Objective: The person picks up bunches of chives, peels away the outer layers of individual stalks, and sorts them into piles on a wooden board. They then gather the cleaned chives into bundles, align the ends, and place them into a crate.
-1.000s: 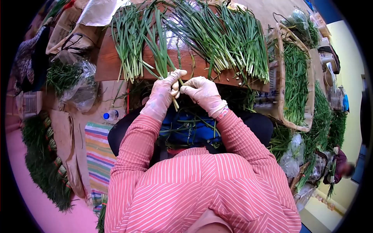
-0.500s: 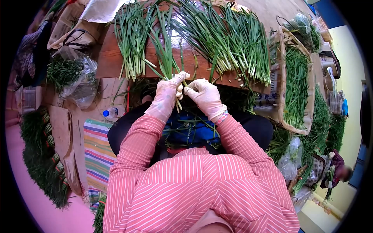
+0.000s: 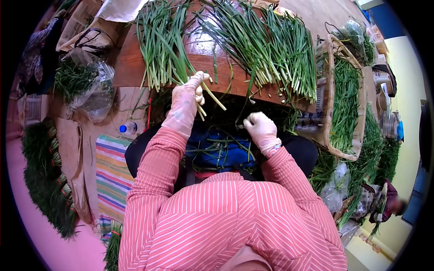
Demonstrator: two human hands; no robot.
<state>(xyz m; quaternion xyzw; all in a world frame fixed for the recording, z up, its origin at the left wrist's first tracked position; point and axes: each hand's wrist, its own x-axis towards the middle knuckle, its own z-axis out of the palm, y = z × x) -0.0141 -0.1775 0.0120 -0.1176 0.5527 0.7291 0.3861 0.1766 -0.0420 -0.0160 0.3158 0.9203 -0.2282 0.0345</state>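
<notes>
My left hand (image 3: 189, 97), in a pale glove, is closed round a few garlic chives (image 3: 180, 58) at the front edge of the wooden table (image 3: 126, 67). Their leaves point away from me and the white stem ends stick out below my fingers, one slanting right. My right hand (image 3: 263, 131), also gloved, is apart from them over my lap, its fingers pinched together. A thin dark leaf strip (image 3: 246, 105) appears to hang at its fingertips. Beyond my hands lie a left pile of chives (image 3: 156, 54) and a larger right pile (image 3: 271, 49).
A long basket (image 3: 329, 104) full of greens stands right of the table. Leaf scraps lie on blue cloth (image 3: 212, 151) in my lap. At left are a plastic bag (image 3: 97, 97), a bottle (image 3: 129, 128), a striped mat (image 3: 113, 180) and tied bundles (image 3: 45, 180). Another person (image 3: 384, 203) is far right.
My right hand has drawn away from the chives, down and to the right. My left hand has shifted slightly left with the chives still in it, and one stem now slants out to the right.
</notes>
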